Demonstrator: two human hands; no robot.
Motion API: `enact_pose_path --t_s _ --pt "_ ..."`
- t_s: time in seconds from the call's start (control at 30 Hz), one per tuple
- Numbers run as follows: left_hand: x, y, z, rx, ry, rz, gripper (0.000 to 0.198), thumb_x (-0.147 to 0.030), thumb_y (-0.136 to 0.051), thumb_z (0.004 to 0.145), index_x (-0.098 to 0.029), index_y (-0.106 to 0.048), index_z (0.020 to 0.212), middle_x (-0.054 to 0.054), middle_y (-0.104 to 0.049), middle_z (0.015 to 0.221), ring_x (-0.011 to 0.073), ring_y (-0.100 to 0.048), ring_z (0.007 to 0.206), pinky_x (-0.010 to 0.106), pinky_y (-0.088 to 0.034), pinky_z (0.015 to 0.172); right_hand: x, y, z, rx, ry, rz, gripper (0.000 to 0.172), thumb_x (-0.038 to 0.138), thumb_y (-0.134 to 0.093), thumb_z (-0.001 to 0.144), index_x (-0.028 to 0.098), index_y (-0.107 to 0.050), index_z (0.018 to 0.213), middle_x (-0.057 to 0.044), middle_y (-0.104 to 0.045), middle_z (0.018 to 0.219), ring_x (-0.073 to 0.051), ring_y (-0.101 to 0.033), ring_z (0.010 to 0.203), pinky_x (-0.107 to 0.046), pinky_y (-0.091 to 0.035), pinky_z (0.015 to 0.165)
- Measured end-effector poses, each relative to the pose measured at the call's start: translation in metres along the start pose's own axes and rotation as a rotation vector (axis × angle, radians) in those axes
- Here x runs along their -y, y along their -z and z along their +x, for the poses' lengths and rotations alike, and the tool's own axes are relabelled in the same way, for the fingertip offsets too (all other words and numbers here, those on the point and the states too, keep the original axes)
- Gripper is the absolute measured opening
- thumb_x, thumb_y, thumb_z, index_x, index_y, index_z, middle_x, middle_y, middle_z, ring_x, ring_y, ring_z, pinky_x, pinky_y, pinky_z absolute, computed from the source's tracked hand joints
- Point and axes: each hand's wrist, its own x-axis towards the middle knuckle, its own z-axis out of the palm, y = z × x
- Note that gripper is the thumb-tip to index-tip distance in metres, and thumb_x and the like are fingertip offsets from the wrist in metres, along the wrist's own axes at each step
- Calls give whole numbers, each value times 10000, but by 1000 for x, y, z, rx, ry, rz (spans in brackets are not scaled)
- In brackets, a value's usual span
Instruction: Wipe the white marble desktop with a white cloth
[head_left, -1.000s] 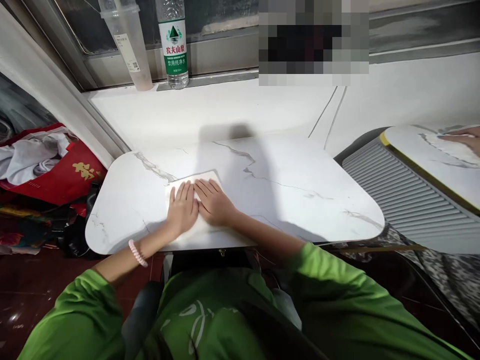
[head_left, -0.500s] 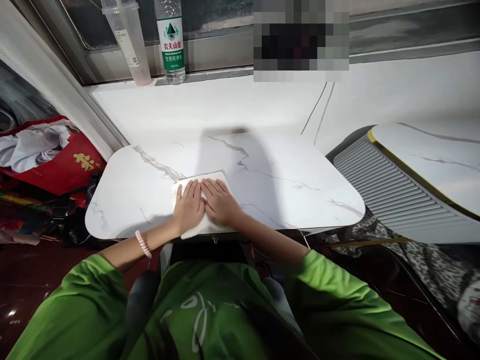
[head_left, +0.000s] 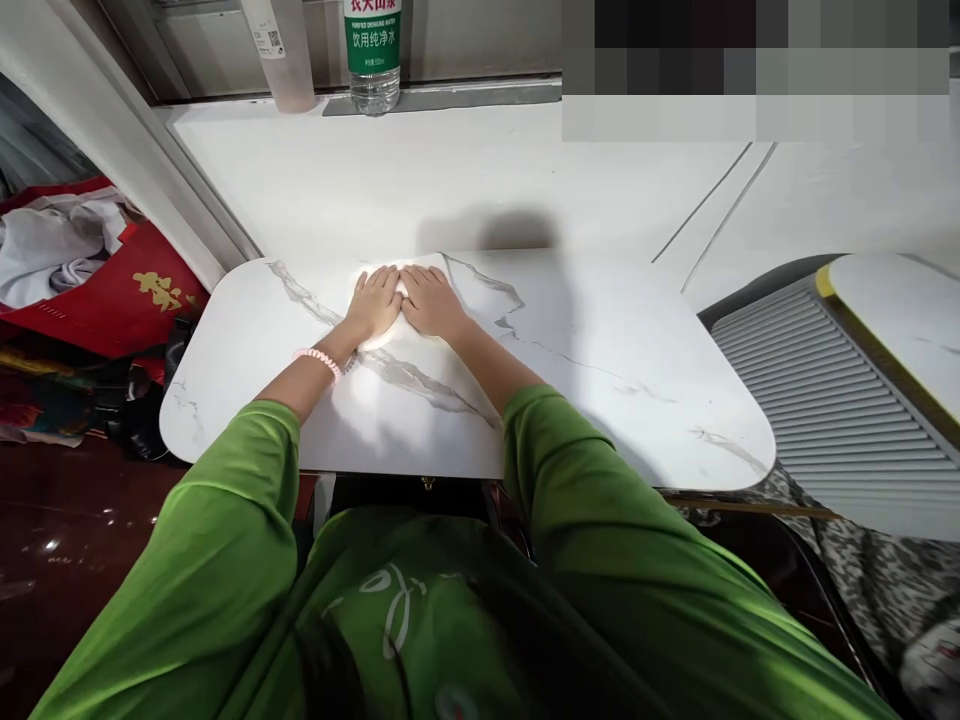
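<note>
Ahead of you, a green-labelled bottle (head_left: 373, 50) stands beside a cloudy cup (head_left: 289, 75) on the sill (head_left: 480, 96). At your left, a red bag (head_left: 101, 310) holds white cloth (head_left: 49, 240).

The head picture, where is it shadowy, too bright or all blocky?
In the head view, a grey shadow falls on the wall and table; in that view, the bright white cloth under the left hand and right hand nearly blends into the table; head view again, glints dot the floor and big square blocks cover much of the top right.
</note>
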Motion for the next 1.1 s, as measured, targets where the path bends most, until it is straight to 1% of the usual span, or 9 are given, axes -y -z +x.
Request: enact_pose_path --t_s 0.17,0.33,0.4,0.5,0.67,0.73,0.8,0.93,1.1 --pt "4 0 30 12 3 -11 535 -171 -305 942 -79 -392 1461 102 -372 1554 215 -297 1453 433 -149 1222 -15 -4 18 -27 -79 10 540 194 -285 902 22 -454 1384 -201 -470 1470 -294 -385 1380 -502 -217 1162" --pt "-10 -1 17 7 12 3 522 -181 -297 960 -91 -391 1466 100 -347 1568 214 -273 1467 434 -133 1226 -15 4 2 -4 -57 3 554 208 -278 917 2 -431 1408 -197 -432 1503 -293 -360 1406 -502 -203 1179" --pt "-25 0 -1 16 10 14 523 -187 -295 966 -74 -380 1470 115 -338 1570 229 -264 1470 448 -131 1226 -11 13 -19 21 -36 0 559 215 -287 919 -9 -430 1411 -200 -430 1504 -298 -363 1407 -495 -204 1182" --pt "-57 -2 -44 2 -8 20 520 -192 -281 972 -56 -380 1465 145 -348 1561 259 -273 1467 485 -140 1219 0 30 -68 47 4 -6 567 211 -292 921 -29 -425 1416 -209 -434 1499 -298 -368 1407 -481 -208 1189" --pt "-109 -9 -122 -43 -196 20 534 -245 -291 974 18 -407 1424 226 -360 1533 323 -205 1483 548 -113 1214 27 58 -168 35 95 -14 578 259 -286 941 -26 -419 1426 -219 -429 1500 -297 -339 1427 -507 -232 1190" --pt "-121 -11 -141 -25 -256 9 545 -259 -319 961 34 -418 1410 244 -354 1529 343 -180 1486 570 -120 1208 36 64 -196 29 92 -22 580 260 -302 934 0 -406 1442 -212 -430 1500 -295 -329 1434 -524 -252 1181" --pt "-128 -12 -150 3 -270 -3 550 -263 -335 953 34 -423 1407 242 -352 1531 356 -195 1480 576 -133 1205 40 67 -212 25 69 -35 583 251 -316 923 20 -394 1452 -205 -435 1499 -292 -331 1433 -529 -265 1173" --pt "-126 -13 -139 25 -261 -12 544 -258 -323 961 16 -407 1424 211 -343 1546 329 -225 1476 543 -147 1211 34 66 -202 40 28 -48 577 245 -335 890 20 -423 1413 -207 -456 1477 -305 -361 1402 -519 -262 1165" --pt "-105 -16 -86 30 -202 5 520 -234 -326 966 10 -407 1418 222 -348 1540 313 -250 1470 536 -153 1206 3 57 -139 64 -27 20 499 198 -346 835 54 -531 1275 -197 -562 1338 -308 -489 1236 -471 -347 1086"
